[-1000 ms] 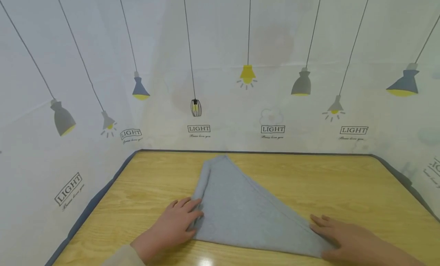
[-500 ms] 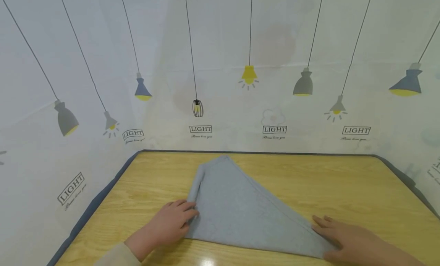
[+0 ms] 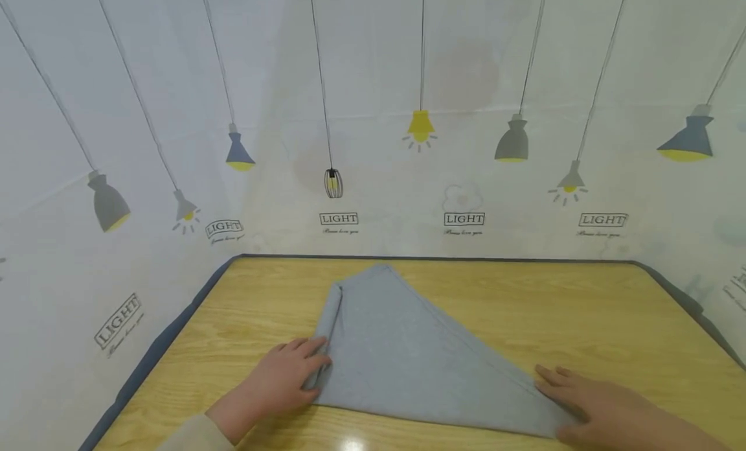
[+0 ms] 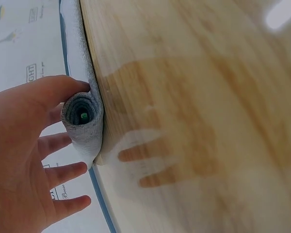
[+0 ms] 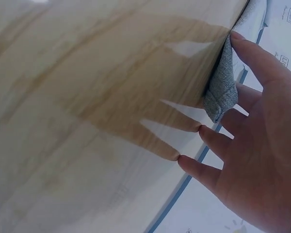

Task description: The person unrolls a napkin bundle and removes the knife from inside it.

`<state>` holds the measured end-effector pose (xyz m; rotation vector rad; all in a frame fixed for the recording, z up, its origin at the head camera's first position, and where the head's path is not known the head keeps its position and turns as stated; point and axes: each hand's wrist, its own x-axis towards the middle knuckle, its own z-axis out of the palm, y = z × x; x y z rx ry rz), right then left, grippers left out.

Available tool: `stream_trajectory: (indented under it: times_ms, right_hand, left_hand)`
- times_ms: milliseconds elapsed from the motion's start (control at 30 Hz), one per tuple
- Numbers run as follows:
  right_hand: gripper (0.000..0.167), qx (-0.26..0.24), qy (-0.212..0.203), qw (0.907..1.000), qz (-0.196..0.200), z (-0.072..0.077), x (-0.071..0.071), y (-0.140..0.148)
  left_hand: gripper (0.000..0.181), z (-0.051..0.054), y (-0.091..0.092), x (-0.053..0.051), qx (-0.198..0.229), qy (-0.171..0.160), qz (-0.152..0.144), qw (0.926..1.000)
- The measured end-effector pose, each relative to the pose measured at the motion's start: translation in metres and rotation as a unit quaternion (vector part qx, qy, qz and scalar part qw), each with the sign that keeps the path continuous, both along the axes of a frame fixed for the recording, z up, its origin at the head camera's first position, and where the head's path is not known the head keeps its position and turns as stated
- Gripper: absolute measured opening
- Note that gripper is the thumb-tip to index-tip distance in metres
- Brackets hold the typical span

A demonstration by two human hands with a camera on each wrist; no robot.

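A grey-blue cloth (image 3: pixel 408 354) with a stitched hem lies on the wooden table as a rough triangle. Its left side is wound into a tube, whose spiral end (image 4: pixel 82 114) faces the left wrist camera. My left hand (image 3: pixel 285 376) grips the near end of this roll, thumb at the near side and fingers over and behind it. At the opposite end, the right hand (image 3: pixel 600 405) holds the pointed corner (image 5: pixel 220 92) of the cloth between thumb and fingers. Its ring and little fingertips (image 5: pixel 181 158) touch the tabletop.
The glossy wooden table (image 3: pixel 553 302) reflects both hands. Around its back and sides stands a white curtain-like sheet (image 3: pixel 384 198) printed with hanging lamps and "LIGHT" labels. A dark blue border (image 3: pixel 431 258) runs along the table's edge.
My left hand has moved left and slightly nearer, and the rolled side has shifted left with it. My right hand has slid slightly right with the cloth's corner.
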<state>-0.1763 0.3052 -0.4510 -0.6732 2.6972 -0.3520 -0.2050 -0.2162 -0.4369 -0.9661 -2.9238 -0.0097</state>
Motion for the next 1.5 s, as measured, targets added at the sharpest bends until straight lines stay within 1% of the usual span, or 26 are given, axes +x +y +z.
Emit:
stream_trajectory:
  times_ms: [167, 300, 400, 500, 600, 767, 833, 867, 967, 1100, 1167, 1300, 1433, 1500]
  right_hand:
    - [0.083, -0.002, -0.005, 0.9999, -0.017, 0.002, 0.002, 0.004]
    - [0.081, -0.005, -0.004, 0.9998, -0.017, 0.003, 0.006, 0.008]
    - [0.080, -0.002, 0.005, 0.9999, -0.012, 0.003, 0.008, 0.011]
    - [0.081, 0.003, 0.006, 0.9999, -0.015, 0.001, 0.007, 0.013]
    - [0.081, 0.001, 0.001, 0.9999, -0.016, 0.001, 0.006, 0.016]
    - [0.079, 0.005, 0.013, 0.9999, -0.008, 0.000, 0.007, 0.022]
    - [0.079, 0.007, 0.013, 0.9998, -0.011, 0.001, 0.008, 0.024]
    - [0.080, 0.005, -0.001, 0.9998, -0.019, 0.001, 0.007, 0.025]
    - [0.080, 0.001, -0.021, 0.9995, -0.025, 0.003, 0.006, 0.027]
    - [0.079, -0.001, -0.024, 0.9995, -0.021, 0.006, 0.006, 0.029]
    - [0.079, -0.005, -0.030, 0.9992, -0.026, 0.007, 0.007, 0.030]
    - [0.077, -0.002, -0.020, 0.9996, -0.021, 0.005, 0.007, 0.034]
    - [0.074, 0.010, 0.016, 0.9998, -0.008, 0.002, 0.008, 0.039]
    - [0.075, 0.006, 0.009, 0.9998, -0.014, 0.000, 0.008, 0.041]
  left_hand:
    - [0.040, -0.002, -0.001, -0.001, 0.006, -0.007, 0.008, 0.9999]
    - [0.040, -0.002, 0.000, -0.002, 0.002, -0.008, 0.003, 1.0000]
    - [0.040, 0.000, 0.000, -0.003, 0.005, -0.014, 0.001, 0.9999]
    - [0.041, 0.003, 0.001, -0.004, 0.006, -0.029, 0.005, 0.9995]
    - [0.041, 0.006, 0.002, -0.005, -0.003, -0.045, 0.010, 0.9989]
    - [0.038, 0.010, 0.002, -0.005, -0.010, -0.058, 0.010, 0.9982]
    - [0.037, 0.011, 0.002, -0.004, -0.010, -0.059, 0.012, 0.9981]
    - [0.037, 0.011, 0.002, -0.004, -0.009, -0.060, 0.014, 0.9981]
    - [0.040, 0.011, 0.002, -0.003, -0.009, -0.056, 0.017, 0.9983]
    - [0.045, 0.009, -0.001, -0.003, -0.015, -0.045, 0.024, 0.9986]
    - [0.048, 0.008, -0.002, -0.003, -0.018, -0.046, 0.033, 0.9983]
    - [0.050, 0.009, -0.003, -0.003, -0.012, -0.044, 0.041, 0.9981]
    - [0.048, 0.011, -0.005, -0.003, -0.004, -0.040, 0.036, 0.9986]
    - [0.046, 0.012, -0.006, -0.003, -0.002, -0.035, 0.032, 0.9989]
